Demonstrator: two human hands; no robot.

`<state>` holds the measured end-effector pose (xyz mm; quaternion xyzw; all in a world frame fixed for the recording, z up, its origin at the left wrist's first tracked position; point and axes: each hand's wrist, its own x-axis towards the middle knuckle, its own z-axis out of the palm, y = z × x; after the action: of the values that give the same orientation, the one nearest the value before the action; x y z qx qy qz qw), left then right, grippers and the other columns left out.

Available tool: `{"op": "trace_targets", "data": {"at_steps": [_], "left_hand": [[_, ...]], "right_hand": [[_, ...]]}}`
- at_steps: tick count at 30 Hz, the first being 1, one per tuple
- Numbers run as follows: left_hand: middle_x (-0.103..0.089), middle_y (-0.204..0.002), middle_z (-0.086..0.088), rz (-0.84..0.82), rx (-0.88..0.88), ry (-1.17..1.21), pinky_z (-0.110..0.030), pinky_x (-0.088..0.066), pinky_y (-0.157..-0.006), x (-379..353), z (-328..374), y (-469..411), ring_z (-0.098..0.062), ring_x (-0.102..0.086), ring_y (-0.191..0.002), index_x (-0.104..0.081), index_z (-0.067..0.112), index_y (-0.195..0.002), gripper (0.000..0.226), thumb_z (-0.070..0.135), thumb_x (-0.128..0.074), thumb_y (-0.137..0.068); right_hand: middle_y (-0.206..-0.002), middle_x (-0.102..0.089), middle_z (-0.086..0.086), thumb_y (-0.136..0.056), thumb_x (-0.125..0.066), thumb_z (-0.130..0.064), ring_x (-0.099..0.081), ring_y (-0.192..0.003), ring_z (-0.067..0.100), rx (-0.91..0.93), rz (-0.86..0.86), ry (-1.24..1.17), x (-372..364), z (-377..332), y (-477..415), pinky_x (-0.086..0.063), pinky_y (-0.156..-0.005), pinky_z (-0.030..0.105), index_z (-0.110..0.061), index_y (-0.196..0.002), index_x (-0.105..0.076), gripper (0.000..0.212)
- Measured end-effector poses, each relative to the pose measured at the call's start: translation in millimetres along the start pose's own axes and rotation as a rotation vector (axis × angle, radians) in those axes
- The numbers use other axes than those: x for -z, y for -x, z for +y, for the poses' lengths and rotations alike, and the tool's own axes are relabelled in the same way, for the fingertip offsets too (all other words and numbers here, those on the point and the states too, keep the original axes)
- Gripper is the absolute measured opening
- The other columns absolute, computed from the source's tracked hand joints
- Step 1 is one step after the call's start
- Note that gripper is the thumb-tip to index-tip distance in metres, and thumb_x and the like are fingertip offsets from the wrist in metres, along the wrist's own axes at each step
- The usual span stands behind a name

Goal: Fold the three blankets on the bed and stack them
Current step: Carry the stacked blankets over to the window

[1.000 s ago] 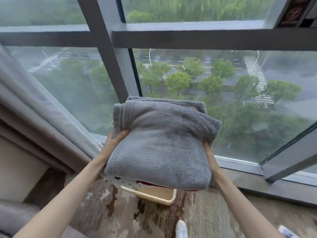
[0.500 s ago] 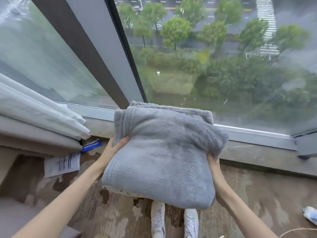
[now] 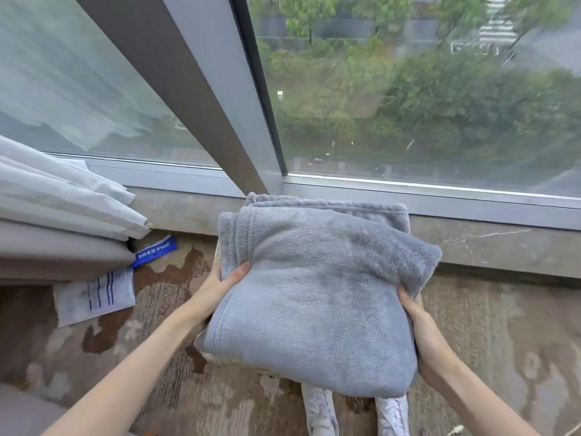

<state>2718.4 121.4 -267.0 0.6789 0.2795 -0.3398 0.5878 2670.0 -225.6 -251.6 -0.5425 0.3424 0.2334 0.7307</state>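
By the window sill, both hands still clasp the folded grey blanket (image 3: 314, 297), now lower.

ahead: window ledge (image 3: 490, 243) blocks | left: curtain (image 3: 63, 221) crowds | right: bare carpet (image 3: 490, 335), open room | below: shoes (image 3: 320, 410)

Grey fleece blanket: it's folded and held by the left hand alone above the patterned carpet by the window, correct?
Not quite. The head view shows both hands holding the folded grey fleece blanket: the left hand grips its left edge and the right hand supports its right side. It is above the patterned carpet by the window.
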Motion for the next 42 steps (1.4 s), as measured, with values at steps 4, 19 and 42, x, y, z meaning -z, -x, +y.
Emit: {"op": "trace_targets", "data": {"at_steps": [4, 19, 42], "left_hand": [[-0.048, -0.127, 0.026, -0.037, -0.022, -0.016, -0.032, -0.041, -0.100, -2, 0, -11, 0.002, -0.054, -0.111, -0.017, 0.048, -0.145, 0.097, 0.073, -0.069, -0.068], [-0.045, -0.137, 0.009, 0.194, 0.021, -0.222, -0.032, -0.033, -0.102, -10, -39, -46, -0.016, -0.044, -0.129, -0.029, 0.021, -0.149, 0.092, 0.071, -0.057, -0.077], [-0.037, -0.147, -0.006, 0.430, -0.348, -0.536, -0.043, -0.034, -0.111, -82, -59, -114, -0.027, -0.038, -0.136, -0.022, 0.021, -0.146, 0.082, 0.055, -0.063, -0.085]], "right_hand": [[-0.141, -0.049, -0.009, -0.094, -0.049, -0.041, -0.049, -0.128, 0.013, 0.024, 0.021, 0.037, -6, 6, -13, -0.035, -0.111, 0.046, -0.041, -0.138, -0.037, 0.046], [-0.136, -0.055, 0.007, -0.096, -0.046, -0.011, -0.049, -0.128, 0.023, -0.060, 0.147, 0.243, -13, 50, -60, -0.032, -0.114, 0.044, -0.021, -0.133, -0.049, 0.039], [-0.136, -0.047, 0.013, -0.086, -0.060, -0.036, -0.046, -0.124, 0.031, 0.998, -0.082, 1.706, -40, 79, -114, -0.038, -0.104, 0.044, -0.014, -0.124, -0.054, 0.044]]}}
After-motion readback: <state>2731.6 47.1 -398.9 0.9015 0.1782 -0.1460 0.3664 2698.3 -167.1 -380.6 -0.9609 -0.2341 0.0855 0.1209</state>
